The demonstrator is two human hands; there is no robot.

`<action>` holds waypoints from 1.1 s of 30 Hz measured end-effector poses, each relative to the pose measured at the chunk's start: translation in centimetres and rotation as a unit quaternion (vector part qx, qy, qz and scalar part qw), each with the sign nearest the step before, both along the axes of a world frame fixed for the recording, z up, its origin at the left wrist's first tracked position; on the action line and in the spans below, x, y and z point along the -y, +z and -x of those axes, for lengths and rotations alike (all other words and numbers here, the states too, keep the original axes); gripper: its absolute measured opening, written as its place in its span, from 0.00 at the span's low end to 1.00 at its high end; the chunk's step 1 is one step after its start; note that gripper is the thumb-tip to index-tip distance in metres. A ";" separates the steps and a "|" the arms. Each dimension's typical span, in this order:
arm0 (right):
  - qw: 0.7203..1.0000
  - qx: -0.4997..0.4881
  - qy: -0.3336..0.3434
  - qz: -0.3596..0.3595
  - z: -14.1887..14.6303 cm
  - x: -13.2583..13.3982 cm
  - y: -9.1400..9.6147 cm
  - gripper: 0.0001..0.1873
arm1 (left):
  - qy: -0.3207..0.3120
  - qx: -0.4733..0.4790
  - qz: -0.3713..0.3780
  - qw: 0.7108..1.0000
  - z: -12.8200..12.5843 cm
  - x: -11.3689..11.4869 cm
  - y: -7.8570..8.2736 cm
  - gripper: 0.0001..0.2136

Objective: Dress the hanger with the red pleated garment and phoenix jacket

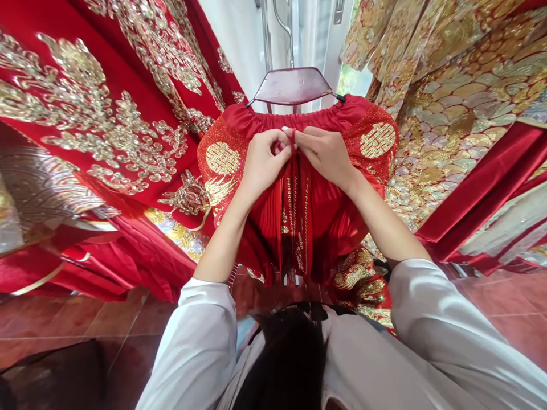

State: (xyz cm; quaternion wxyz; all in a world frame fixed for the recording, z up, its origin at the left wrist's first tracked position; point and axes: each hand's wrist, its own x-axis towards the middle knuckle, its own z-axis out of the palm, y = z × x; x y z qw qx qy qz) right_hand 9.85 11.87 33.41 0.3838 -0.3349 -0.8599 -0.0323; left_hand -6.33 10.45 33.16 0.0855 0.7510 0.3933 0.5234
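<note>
A red pleated skirt (260, 219) with gold embroidery hangs by its gathered waistband from a hanger (294, 85) in front of me. At the middle of the waistband, my left hand (267, 156) pinches a thin red tie (293, 136) between thumb and fingers. My right hand (327, 151) meets it from the other side, its fingers closed on the same tie. The tie looks looped around the fingertips, though its exact path is partly hidden. Below both hands, narrow red bands with gold trim run down the skirt's front.
Red cloth with silver-gold beading (123, 142) hangs close on the left. A gold scale-patterned garment (448, 108) hangs on the right. Behind the hanger stand a metal rack pole (267, 34) and a pale curtain. Reddish floor tiles (106, 319) lie below; a dark object sits lower left.
</note>
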 end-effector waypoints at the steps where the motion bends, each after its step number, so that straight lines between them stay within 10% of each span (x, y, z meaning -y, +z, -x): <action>1: 1.000 -0.006 0.005 0.002 0.0 -0.1 0.0 0.13 | 0.013 -0.025 -0.008 1.000 -0.1 0.1 0.0 0.07; 10: 0.993 -0.082 -0.066 0.047 -1.2 -0.1 0.1 0.04 | 0.136 -0.141 -0.080 0.977 1.9 1.5 -0.5 0.05; 15: 0.982 -0.146 -0.046 0.108 -2.2 1.1 0.8 0.05 | 0.078 -0.070 -0.021 0.994 3.2 1.9 -0.6 0.06; 24: 0.866 -0.337 0.109 0.354 -0.8 0.9 1.7 0.12 | -0.026 0.080 0.096 0.992 2.3 0.6 0.5 0.08; 33: 0.923 -0.256 0.070 0.277 -2.7 0.8 1.9 0.06 | -0.024 0.034 0.076 0.996 3.9 1.2 1.4 0.08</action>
